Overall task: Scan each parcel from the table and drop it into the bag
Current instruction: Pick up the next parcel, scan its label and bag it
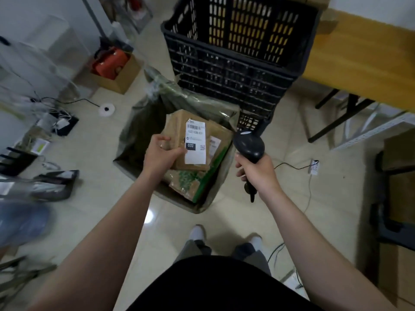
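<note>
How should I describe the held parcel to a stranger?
Find the black crate on the floor; in front of it stands an open green bag of parcels. Over it the left hand holds a brown box, the only one whose white label shows 032.

The bag (139,131) gapes open under my left hand (160,153) and its parcel (177,133), but boxes (189,181) crowd the near edge. The crate (224,70) stands right behind the far edge, blocking that way. Bare floor (98,176) left of the bag is open; my scanner (248,147) hangs off its right edge.
</note>
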